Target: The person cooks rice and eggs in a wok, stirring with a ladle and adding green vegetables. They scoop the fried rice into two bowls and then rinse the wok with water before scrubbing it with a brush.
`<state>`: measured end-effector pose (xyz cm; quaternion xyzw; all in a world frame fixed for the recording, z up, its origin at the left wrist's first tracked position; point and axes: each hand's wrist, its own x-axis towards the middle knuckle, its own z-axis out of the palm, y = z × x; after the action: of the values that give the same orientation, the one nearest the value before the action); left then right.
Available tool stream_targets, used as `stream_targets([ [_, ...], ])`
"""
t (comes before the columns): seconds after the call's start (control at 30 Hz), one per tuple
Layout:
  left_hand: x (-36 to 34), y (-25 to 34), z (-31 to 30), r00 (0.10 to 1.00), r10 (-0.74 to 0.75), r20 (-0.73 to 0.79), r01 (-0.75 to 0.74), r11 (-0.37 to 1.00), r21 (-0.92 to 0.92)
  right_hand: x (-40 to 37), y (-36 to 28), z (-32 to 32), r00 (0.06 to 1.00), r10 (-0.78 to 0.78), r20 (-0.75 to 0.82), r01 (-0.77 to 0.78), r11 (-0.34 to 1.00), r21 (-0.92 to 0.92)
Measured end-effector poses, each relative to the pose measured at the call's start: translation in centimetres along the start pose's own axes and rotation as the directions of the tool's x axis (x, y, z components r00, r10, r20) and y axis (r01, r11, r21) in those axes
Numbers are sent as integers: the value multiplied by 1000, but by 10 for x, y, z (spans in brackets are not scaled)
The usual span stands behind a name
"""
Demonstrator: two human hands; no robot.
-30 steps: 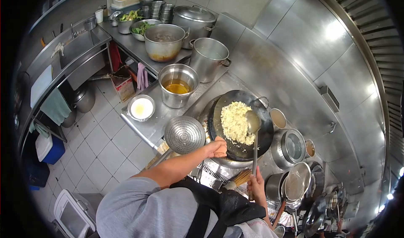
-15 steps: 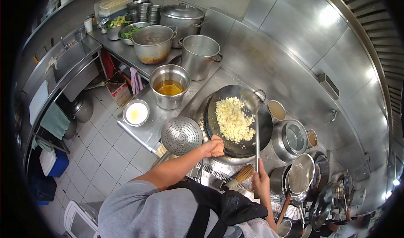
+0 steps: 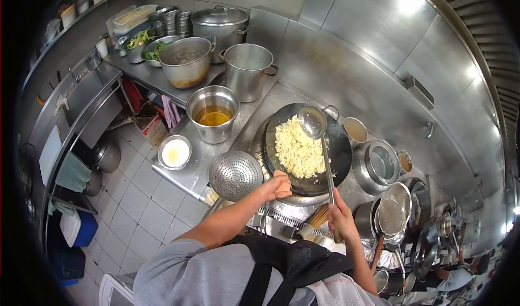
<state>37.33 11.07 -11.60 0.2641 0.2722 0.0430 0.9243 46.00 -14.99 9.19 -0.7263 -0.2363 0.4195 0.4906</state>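
A dark wok (image 3: pixel 340 157) sits on the burner with a mound of pale yellow, crumbly food like egg fried rice (image 3: pixel 298 149) in it. My left hand (image 3: pixel 277 188) is closed round a folded orange cloth (image 3: pixel 283 183) at the wok's near-left rim; whatever lies under the cloth is hidden. In my right hand (image 3: pixel 341 219) is the long handle of a steel ladle (image 3: pixel 312 123), whose bowl rests at the far edge of the food. Left of the wok lies a perforated strainer (image 3: pixel 235 175).
An oil pot (image 3: pixel 213 114) and a bowl of white stuff (image 3: pixel 175 152) stand left. Tall pots (image 3: pixel 249 72) line the back. A bamboo brush (image 3: pixel 314 222) lies near my right hand; pans and a sieve (image 3: pixel 393 208) crowd the right. Another person (image 3: pixel 457 278) is far right.
The ladle bowl, blurred before, now shows clearly and sits slightly left. The food is heaped more compactly. My left hand stays at the wok's rim with the cloth.
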Motion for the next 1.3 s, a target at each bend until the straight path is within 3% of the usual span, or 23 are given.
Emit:
stream_targets([
  [0.03,4,-1,-4,1000,-5,23,5,1000,-3,-6,5,-1,997,77,27,-81,978,192],
  [0.07,5,-3,-8,1000,-5,19,6,1000,-8,5,28,1,996,82,31,-86,978,190],
  [0.13,9,-4,-11,998,-3,60,4,1000,-16,42,87,7,972,189,138,-230,877,421],
  [0.17,10,-4,-12,996,-11,89,13,1000,-18,49,76,19,977,214,8,-207,933,295],
  [0.2,13,0,-9,996,-6,92,7,1000,-15,57,63,18,978,207,8,-200,935,294],
  [0.27,9,-5,-8,998,5,63,-5,1000,-5,53,51,23,991,-45,-125,14,971,-240],
  [0.4,-1,-1,2,1000,6,28,-5,999,-36,-2,22,2,999,15,40,-16,1000,16],
  [0.43,-1,-2,-1,1000,3,24,-2,999,-40,-3,39,-2,978,180,108,-200,952,231],
  [0.47,8,-3,-10,998,15,53,-14,999,-36,11,55,3,977,184,107,-205,950,237],
  [0.53,11,-8,-12,996,14,88,-11,1000,-28,51,100,12,998,10,-54,-13,998,-59],
  [0.57,8,-2,-8,997,8,82,-6,1000,-19,77,123,10,876,-473,-94,314,707,-634],
  [0.6,11,-5,-12,997,-10,71,11,1000,-6,63,103,17,878,-466,-104,306,716,-628],
  [0.67,16,-8,-13,996,-6,90,10,999,-37,21,49,19,996,-65,-56,55,985,-161],
  [0.73,11,-7,-8,996,9,84,-5,999,-43,-24,33,4,998,-55,-14,52,983,-175],
  [0.8,10,-4,-9,997,25,75,-21,998,-53,-55,44,-13,970,213,113,-237,935,263],
  [0.93,10,-4,-1,999,30,24,-29,998,-48,3,87,-21,981,184,-63,-184,983,1],
  [0.97,9,-3,-1,999,20,30,-18,998,-54,17,83,-13,991,3,-131,-43,952,-303],
  [1.0,6,-5,-3,999,5,33,-4,998,-56,21,85,-6,972,-184,-143,69,812,-580],
  [1.07,3,0,-3,999,12,44,-10,999,-35,-3,64,-5,975,-190,-111,123,887,-444],
  [1.13,1,-1,-2,998,21,60,-19,999,-29,-53,25,0,993,113,30,-112,993,-31],
  [1.17,2,-2,0,998,33,56,-31,998,-50,-59,34,-3,963,248,104,-265,938,221],
  [1.27,15,-7,-12,999,7,53,-5,999,-50,-14,105,-4,985,175,-5,-172,973,155],
  [1.3,13,-6,-8,1000,4,22,-3,999,-42,1,107,4,986,60,-153,-83,985,-148],
])
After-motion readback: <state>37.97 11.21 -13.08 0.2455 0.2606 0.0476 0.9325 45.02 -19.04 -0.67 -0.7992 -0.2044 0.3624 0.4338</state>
